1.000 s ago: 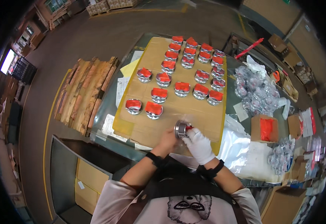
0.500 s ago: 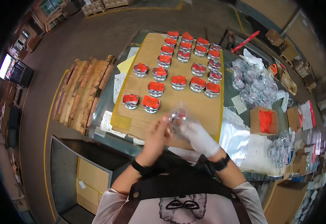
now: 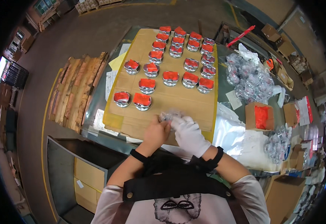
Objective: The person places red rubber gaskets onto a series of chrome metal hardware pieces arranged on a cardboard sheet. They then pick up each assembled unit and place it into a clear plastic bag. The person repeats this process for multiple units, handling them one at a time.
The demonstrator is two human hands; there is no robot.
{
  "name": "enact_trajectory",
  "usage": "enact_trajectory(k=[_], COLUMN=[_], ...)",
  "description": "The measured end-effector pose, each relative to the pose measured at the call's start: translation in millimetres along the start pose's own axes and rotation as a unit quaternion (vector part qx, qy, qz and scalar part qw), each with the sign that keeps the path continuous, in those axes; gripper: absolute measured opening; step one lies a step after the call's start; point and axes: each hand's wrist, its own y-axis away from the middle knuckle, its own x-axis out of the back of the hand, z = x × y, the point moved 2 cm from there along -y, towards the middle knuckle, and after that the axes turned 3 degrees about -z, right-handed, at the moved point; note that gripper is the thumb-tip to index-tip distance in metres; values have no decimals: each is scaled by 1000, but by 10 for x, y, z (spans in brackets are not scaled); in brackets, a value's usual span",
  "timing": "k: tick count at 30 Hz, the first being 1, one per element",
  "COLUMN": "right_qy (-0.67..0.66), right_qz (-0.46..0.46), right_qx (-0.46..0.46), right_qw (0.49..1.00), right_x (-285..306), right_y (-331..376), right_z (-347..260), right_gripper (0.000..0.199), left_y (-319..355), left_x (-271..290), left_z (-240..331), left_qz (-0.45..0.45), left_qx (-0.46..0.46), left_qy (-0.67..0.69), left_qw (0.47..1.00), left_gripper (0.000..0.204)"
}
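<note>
My bare left hand [image 3: 156,131] and my white-gloved right hand [image 3: 188,133] meet over the near edge of a cardboard sheet [image 3: 192,106]. Together they hold a small metal cup in clear plastic wrap [image 3: 169,115]; its details are blurred. On the cardboard beyond stand several round metal cups with red inserts, the nearest being two [image 3: 142,101] [image 3: 122,98] just left of my left hand.
A pile of clear-wrapped cups [image 3: 249,76] lies to the right, near an open carton with red pieces [image 3: 260,116] and crumpled plastic sheet [image 3: 228,132]. Wooden boards [image 3: 75,89] lie on the floor at left. Cartons crowd the far right.
The cup in my hands now looks wrapped in clear plastic rather than bare with red showing. My hands stay together at the near edge of the cardboard.
</note>
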Motion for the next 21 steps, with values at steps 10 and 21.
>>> enact_trajectory(k=[10,21], right_qy=[26,-154], right_qz=[-186,160], right_qx=[91,-288], right_qw=[978,932], right_x=[-178,2013], right_y=[-406,2542], right_z=[580,1910], right_gripper=[18,35], left_y=[-117,-320], left_x=[-64,-782], left_z=[107,1819], left_qz=[9,-81], left_qx=[9,-81], left_qy=[25,194], left_qw=[1000,974], left_gripper=[23,24])
